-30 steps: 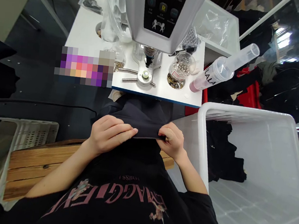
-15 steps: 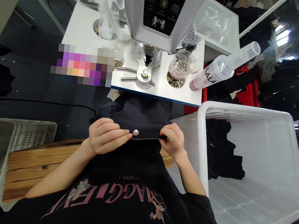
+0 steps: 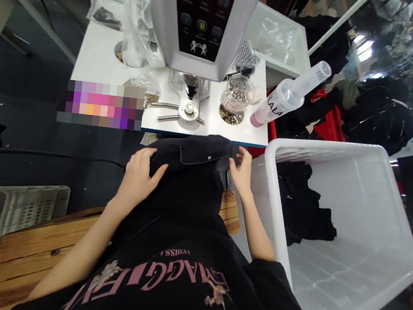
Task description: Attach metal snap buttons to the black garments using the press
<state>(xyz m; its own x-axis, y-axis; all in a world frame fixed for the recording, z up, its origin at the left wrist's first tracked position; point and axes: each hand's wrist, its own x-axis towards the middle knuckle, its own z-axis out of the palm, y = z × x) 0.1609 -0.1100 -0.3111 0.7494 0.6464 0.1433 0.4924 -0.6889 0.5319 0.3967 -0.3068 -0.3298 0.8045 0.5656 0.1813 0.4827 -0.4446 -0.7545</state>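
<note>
A dark garment piece (image 3: pixel 170 147) lies over my lap, close to the front edge of the white table. On it is a stitched flap (image 3: pixel 194 157) with a small shiny button (image 3: pixel 209 158) near its right end. My left hand (image 3: pixel 139 177) rests at the garment's left side, thumb and fingers spread. Just off the right end of the flap my right hand (image 3: pixel 241 173) is raised, fingers apart with nothing between them. Beyond the garment stands a grey-white press machine (image 3: pixel 194 66), its round die (image 3: pixel 189 109) facing me.
A large white bin (image 3: pixel 357 271) with black cloth (image 3: pixel 305 206) inside stands at my right. On the white table (image 3: pixel 98 53) are a clear tub of studs (image 3: pixel 237 95) and a plastic cup (image 3: pixel 277 103). A wooden bench (image 3: pixel 39 250) and white crate (image 3: pixel 42 206) are at left.
Both hands have let go of the flap edge and opened. The flap now lies flat, farther from me, its button turned to the right. The view has shifted slightly.
</note>
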